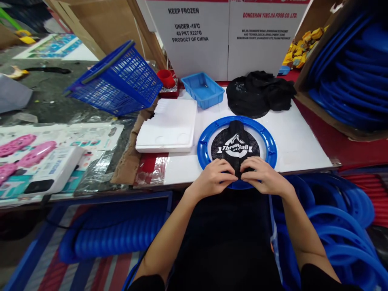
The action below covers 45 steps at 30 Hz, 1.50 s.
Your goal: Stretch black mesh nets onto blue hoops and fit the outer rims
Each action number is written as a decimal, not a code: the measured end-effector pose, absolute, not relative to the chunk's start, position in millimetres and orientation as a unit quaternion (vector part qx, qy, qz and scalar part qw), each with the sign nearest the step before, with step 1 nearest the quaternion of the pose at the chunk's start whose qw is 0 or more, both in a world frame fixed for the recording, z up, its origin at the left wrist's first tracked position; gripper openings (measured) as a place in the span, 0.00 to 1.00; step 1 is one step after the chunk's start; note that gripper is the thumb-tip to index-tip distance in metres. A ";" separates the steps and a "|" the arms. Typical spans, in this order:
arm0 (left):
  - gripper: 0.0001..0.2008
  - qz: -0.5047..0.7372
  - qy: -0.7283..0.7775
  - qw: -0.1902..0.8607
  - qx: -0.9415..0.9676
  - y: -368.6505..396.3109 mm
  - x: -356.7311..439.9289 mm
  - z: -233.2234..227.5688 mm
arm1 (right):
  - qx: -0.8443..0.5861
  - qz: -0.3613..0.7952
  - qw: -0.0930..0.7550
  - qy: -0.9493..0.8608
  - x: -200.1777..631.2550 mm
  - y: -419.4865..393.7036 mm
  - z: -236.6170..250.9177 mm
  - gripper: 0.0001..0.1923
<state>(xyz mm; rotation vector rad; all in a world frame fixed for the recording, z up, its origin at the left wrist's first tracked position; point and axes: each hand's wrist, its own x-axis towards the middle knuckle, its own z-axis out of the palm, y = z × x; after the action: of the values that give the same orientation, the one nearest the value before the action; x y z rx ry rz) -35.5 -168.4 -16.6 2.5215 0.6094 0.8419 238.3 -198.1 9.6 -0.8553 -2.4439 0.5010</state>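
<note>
A blue plastic ring [203, 139] lies on the white table top [300, 141] just in front of me. A black mesh net [235, 146] with a white printed logo is spread over the ring, bunched up along its middle. My left hand [216, 174] and my right hand [263, 173] both pinch the near edge of the net at the ring's front rim, fingertips almost touching each other.
A pile of black nets [261, 95] lies behind the ring, a small blue tray [202, 89] to its left, then a white foam block [169, 125]. A blue basket [117, 81] is tilted at left. Stacks of blue rings [348, 226] sit at right and below.
</note>
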 end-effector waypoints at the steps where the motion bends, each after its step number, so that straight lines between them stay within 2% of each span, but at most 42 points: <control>1: 0.09 0.302 0.217 0.206 0.905 -168.6 -35.4 -16.3 | -0.311 0.184 0.247 -0.899 238.3 -197.9 9.8 0.11; 11: 0.10 0.260 0.225 0.204 0.917 -168.1 -36.4 -8.0 | -0.308 0.150 0.239 -0.909 239.0 -198.9 5.5 0.13; 19: 0.09 0.291 0.252 0.160 0.909 -180.9 -50.2 10.1 | -0.374 0.015 0.221 -0.900 228.7 -228.2 -3.1 0.19; 22: 0.15 0.312 0.380 0.064 0.868 -170.4 -96.3 18.5 | -0.422 0.003 0.250 -0.871 242.6 -232.6 -13.1 0.23; 25: 0.26 0.238 0.537 -0.033 0.809 -146.2 -154.2 19.9 | -0.463 -0.013 0.294 -0.836 254.5 -231.7 -21.5 0.28; 27: 0.32 0.176 0.573 -0.050 0.799 -129.5 -184.7 15.9 | -0.469 -0.038 0.335 -0.816 246.3 -233.6 -25.1 0.28; 29: 0.31 0.133 0.571 -0.053 0.809 -117.4 -202.6 10.2 | -0.440 -0.049 0.387 -0.809 218.6 -237.8 -27.6 0.28; 31: 0.29 0.112 0.561 -0.062 0.818 -110.7 -209.4 5.1 | -0.370 -0.013 0.409 -0.834 174.3 -240.2 -29.5 0.25; 33: 0.28 0.112 0.558 -0.079 0.818 -108.2 -210.0 1.0 | -0.300 0.080 0.325 -0.893 122.5 -235.3 -30.3 0.20; 35: 0.28 0.136 0.557 -0.097 0.814 -107.3 -209.7 -2.8 | -0.274 0.109 0.270 -0.917 73.9 -219.6 -30.3 0.18; 41: 0.32 0.285 0.538 -0.129 0.783 -103.2 -215.2 -14.0 | -0.435 0.169 0.171 -0.868 -14.4 -124.5 -28.0 0.29; 45: 0.33 0.300 0.540 -0.125 0.776 -100.4 -216.4 -16.1 | -0.487 0.254 0.203 -0.811 -49.7 -68.6 -21.5 0.34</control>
<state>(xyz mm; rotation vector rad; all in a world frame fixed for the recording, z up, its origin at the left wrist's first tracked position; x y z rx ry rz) -216.4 -100.4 -16.1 2.6541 1.8466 1.0243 -49.7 -68.6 -21.5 -1.3595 -2.2628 0.7080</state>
